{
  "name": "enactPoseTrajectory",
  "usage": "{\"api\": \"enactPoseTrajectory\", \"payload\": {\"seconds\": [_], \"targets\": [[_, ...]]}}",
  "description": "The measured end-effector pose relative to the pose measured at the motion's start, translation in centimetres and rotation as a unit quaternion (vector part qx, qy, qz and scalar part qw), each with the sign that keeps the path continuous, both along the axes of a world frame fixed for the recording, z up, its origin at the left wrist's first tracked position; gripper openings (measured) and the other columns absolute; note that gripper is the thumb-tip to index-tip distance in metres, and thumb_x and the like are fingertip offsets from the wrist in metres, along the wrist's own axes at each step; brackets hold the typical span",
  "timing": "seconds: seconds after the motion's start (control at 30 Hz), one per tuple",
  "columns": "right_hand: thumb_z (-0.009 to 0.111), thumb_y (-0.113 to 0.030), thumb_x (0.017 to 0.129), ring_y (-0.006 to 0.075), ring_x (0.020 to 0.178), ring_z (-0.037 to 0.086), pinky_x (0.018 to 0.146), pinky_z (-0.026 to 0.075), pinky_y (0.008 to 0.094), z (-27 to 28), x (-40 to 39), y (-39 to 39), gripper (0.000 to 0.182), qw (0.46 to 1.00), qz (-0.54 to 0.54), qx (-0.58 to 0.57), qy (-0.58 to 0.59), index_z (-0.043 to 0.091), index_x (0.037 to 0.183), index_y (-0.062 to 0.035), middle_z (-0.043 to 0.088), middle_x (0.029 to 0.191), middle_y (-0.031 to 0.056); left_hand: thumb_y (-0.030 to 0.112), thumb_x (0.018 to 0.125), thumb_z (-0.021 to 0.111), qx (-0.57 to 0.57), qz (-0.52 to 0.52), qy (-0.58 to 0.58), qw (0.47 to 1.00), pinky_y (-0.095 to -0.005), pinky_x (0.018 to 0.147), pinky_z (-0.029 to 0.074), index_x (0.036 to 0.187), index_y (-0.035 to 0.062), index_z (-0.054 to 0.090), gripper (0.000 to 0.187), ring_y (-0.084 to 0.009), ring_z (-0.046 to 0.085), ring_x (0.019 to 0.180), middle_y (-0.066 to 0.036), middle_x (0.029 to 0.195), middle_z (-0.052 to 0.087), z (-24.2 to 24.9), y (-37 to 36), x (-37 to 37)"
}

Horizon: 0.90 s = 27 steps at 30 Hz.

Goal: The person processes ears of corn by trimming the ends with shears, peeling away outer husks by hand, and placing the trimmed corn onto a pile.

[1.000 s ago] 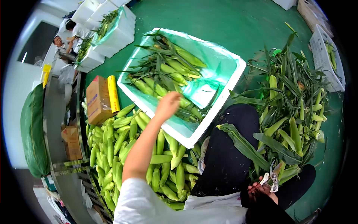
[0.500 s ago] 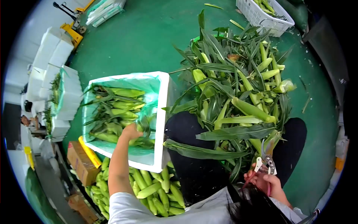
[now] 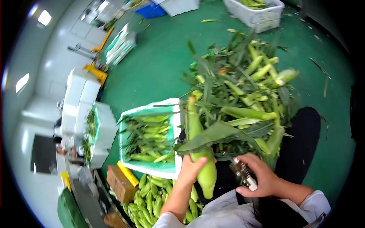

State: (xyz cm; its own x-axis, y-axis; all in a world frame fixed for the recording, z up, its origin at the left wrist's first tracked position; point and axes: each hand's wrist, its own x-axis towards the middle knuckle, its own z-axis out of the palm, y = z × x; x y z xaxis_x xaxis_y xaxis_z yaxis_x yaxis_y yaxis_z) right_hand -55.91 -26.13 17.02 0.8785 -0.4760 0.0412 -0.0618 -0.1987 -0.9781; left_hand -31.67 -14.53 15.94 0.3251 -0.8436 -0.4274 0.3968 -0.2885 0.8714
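My left hand [image 3: 192, 168] is closed around an ear of corn [image 3: 206, 182] in its green husk, held upright in front of my body. A long leaf [image 3: 216, 133] crosses the ear just above my fingers. To the right, my right hand [image 3: 262, 175] grips pruning shears [image 3: 244, 174], blurred, with the blades hard to make out. Beyond both hands lies a big heap of husks and leaves [image 3: 243, 91]. Left of the ear stands a white foam box [image 3: 177, 150] lined with green film, with several leafy ears of corn [image 3: 154, 131] inside.
Several trimmed ears [image 3: 150, 199] are piled at the lower left beside a cardboard box [image 3: 119, 184]. White foam boxes [image 3: 81, 98] are stacked at the left, near a yellow pallet jack [image 3: 97, 74]. A white crate [image 3: 262, 21] stands at the far end of the green floor.
My left hand has come out of the foam box and now holds an ear of corn before me. My right hand has raised the shears closer to it. The view has shifted left.
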Motion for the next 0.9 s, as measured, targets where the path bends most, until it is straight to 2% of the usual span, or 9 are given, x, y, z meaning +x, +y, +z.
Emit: {"api": "enactPoseTrajectory", "payload": {"seconds": [0.03,0.2,0.3,0.33,0.43,0.47,0.6,0.73,0.9], "targets": [[0.080,-0.033,0.071,0.0362,0.106,0.052,0.092,0.044,0.0429,0.0,-1.4,-0.3,0.081,0.998,-0.054,-0.032,-0.014,0.044,0.133,0.0014,0.052,0.114,0.0192,0.025,0.074,0.087,0.006,-0.008,-0.281,0.960,-0.0393,0.089,0.051,0.127,-0.0025,0.052,0.069,-0.0274,0.064,0.100,-0.013,0.112,0.065,-1.1,-1.4,-1.7],[0.077,-0.041,0.074,0.0365,0.116,0.052,0.101,0.038,0.0439,1.0,-6.3,-3.6,0.078,0.972,-0.127,-0.085,0.178,0.045,0.133,0.0004,0.053,0.121,0.0197,0.023,0.071,0.085,0.019,-0.107,-0.499,0.860,-0.0390,0.089,0.051,0.127,0.0008,0.054,0.067,-0.0326,0.067,0.101,-0.019,0.113,0.066,0.6,-5.9,-6.8],[0.075,-0.047,0.079,0.0370,0.117,0.050,0.101,0.039,0.0442,-2.7,-7.3,-4.8,0.077,0.991,-0.083,-0.043,0.098,0.046,0.132,-0.0002,0.052,0.122,0.0205,0.020,0.072,0.083,-0.006,-0.219,-0.543,0.811,-0.0377,0.089,0.051,0.122,0.0020,0.058,0.058,-0.0287,0.067,0.100,-0.017,0.110,0.067,1.7,-7.4,-8.6],[0.075,-0.047,0.080,0.0376,0.119,0.048,0.102,0.038,0.0443,-3.4,-7.6,-4.9,0.077,0.992,-0.081,-0.049,0.079,0.045,0.133,0.0005,0.050,0.124,0.0209,0.018,0.073,0.082,-0.014,-0.256,-0.544,0.799,-0.0368,0.090,0.050,0.121,0.0022,0.059,0.055,-0.0265,0.067,0.100,-0.015,0.110,0.067,1.8,-7.6,-8.8],[0.081,-0.041,0.075,0.0308,0.105,0.062,0.089,0.049,0.0399,-4.1,-7.4,-5.8,0.074,0.995,-0.075,0.017,0.064,0.051,0.127,0.0019,0.060,0.115,0.0201,0.014,0.075,0.079,0.031,-0.404,-0.247,0.880,-0.0337,0.093,0.048,0.121,0.0021,0.059,0.052,-0.0188,0.063,0.101,-0.009,0.110,0.067,0.7,-8.3,-6.2],[0.083,-0.035,0.074,0.0214,0.088,0.066,0.078,0.052,0.0335,-5.0,-7.3,-5.2,0.064,0.994,-0.095,0.047,0.032,0.057,0.119,0.0026,0.067,0.101,0.0151,0.011,0.076,0.077,0.024,-0.422,-0.200,0.884,-0.0318,0.096,0.046,0.122,0.0014,0.058,0.051,-0.0142,0.058,0.102,-0.005,0.110,0.066,0.5,-8.5,-5.4],[0.081,-0.028,0.080,0.0075,0.070,0.059,0.067,0.049,0.0253,-6.0,-7.6,-3.4,0.043,0.964,-0.061,0.250,0.058,0.062,0.108,-0.0005,0.065,0.082,0.0014,0.013,0.073,0.080,0.056,-0.455,-0.115,0.881,-0.0325,0.104,0.041,0.134,-0.0013,0.050,0.069,-0.0162,0.053,0.115,-0.008,0.125,0.060,0.0,-8.3,-3.4],[0.076,-0.027,0.086,0.0085,0.070,0.058,0.064,0.047,0.0236,-3.4,-9.1,-3.4,0.039,0.900,-0.015,0.432,0.046,0.061,0.113,-0.0028,0.063,0.084,-0.0006,0.021,0.063,0.088,0.030,-0.464,-0.081,0.882,-0.0354,0.107,0.037,0.140,-0.0009,0.043,0.092,-0.0176,0.048,0.122,-0.008,0.135,0.053,-0.7,-7.4,-1.1],[0.074,-0.046,0.084,0.0171,0.092,0.060,0.077,0.048,0.0318,-2.7,-8.1,-4.1,0.062,0.966,0.103,0.236,0.031,0.052,0.123,-0.0037,0.061,0.102,0.0073,0.022,0.061,0.091,0.007,-0.560,-0.054,0.827,-0.0374,0.105,0.040,0.131,-0.0006,0.049,0.085,-0.0188,0.052,0.117,-0.009,0.130,0.055,-0.8,-9.4,-1.4]]}}
